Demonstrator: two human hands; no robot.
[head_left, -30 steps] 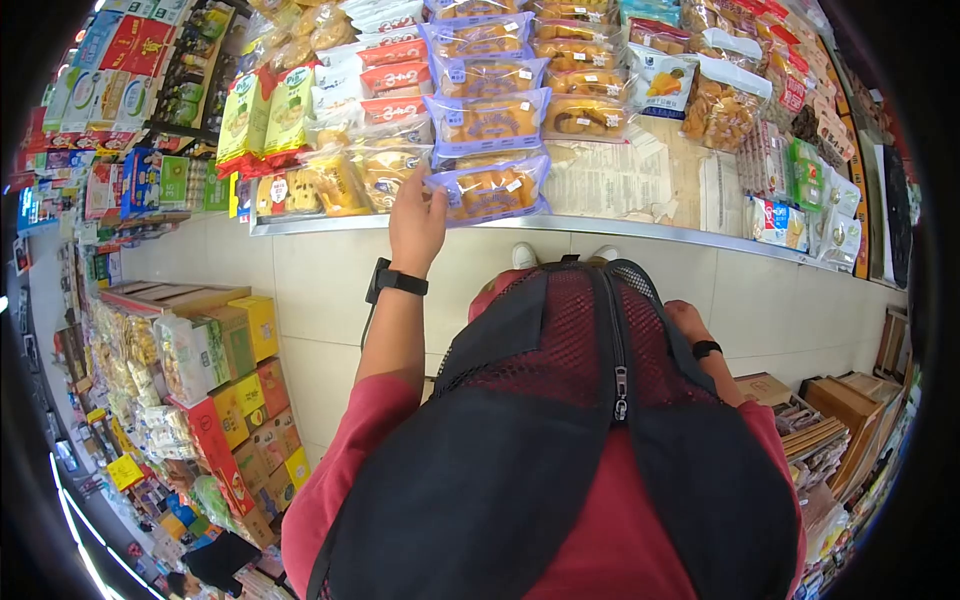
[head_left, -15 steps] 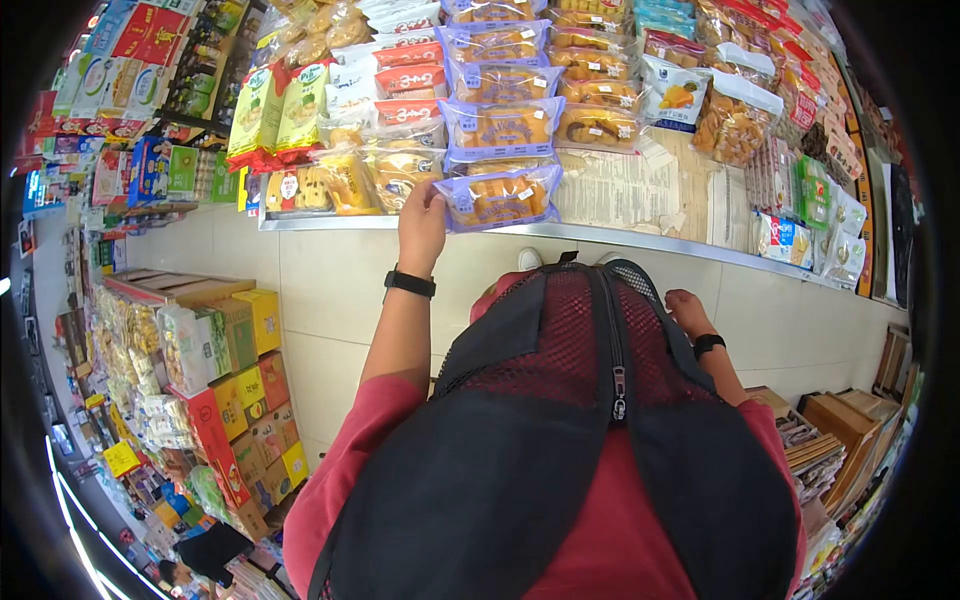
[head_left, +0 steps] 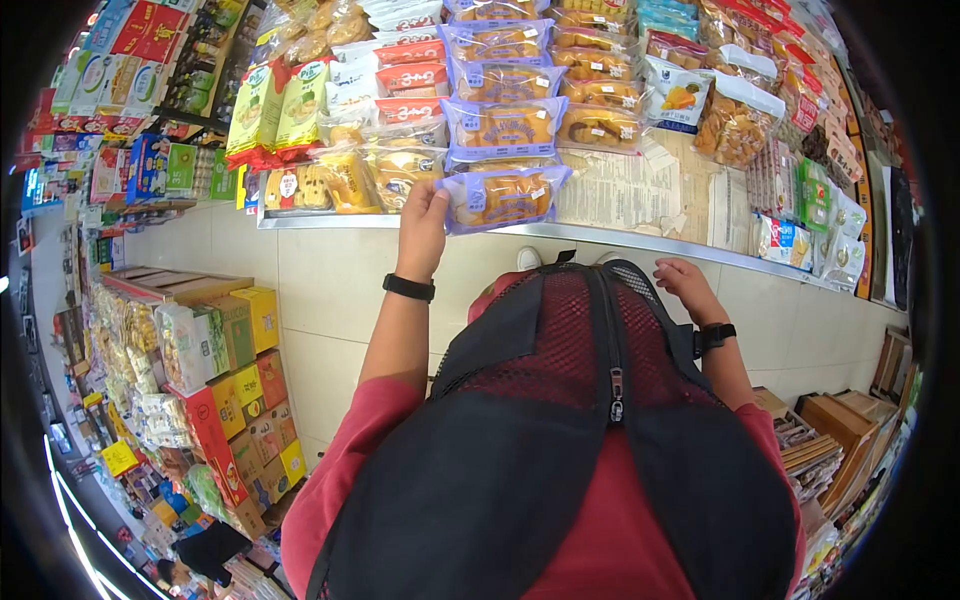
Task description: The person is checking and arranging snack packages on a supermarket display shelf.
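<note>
At the shelf's front edge, my left hand (head_left: 424,222) is closed on the left end of a packet of bread (head_left: 507,197) with clear film and purple edges. Behind that packet runs a row of similar purple packets (head_left: 505,128). My right hand (head_left: 688,285) is held in front of my body, right of the backpack (head_left: 570,350) worn on my chest. Its fingers are loosely stretched out, with nothing in them. Bagged pastries (head_left: 405,168) lie just left of the held packet.
The display shelf (head_left: 640,235) has a metal front edge and a paper-lined stretch (head_left: 620,190). Yellow-green snack bags (head_left: 255,110) stand at its left. Stacked cartons (head_left: 240,400) rise at floor level on the left; wooden crates (head_left: 845,430) stand at lower right.
The held packet has shifted slightly right and its top film now faces differently. My right hand has risen a little toward the shelf, and its fingers have uncurled.
</note>
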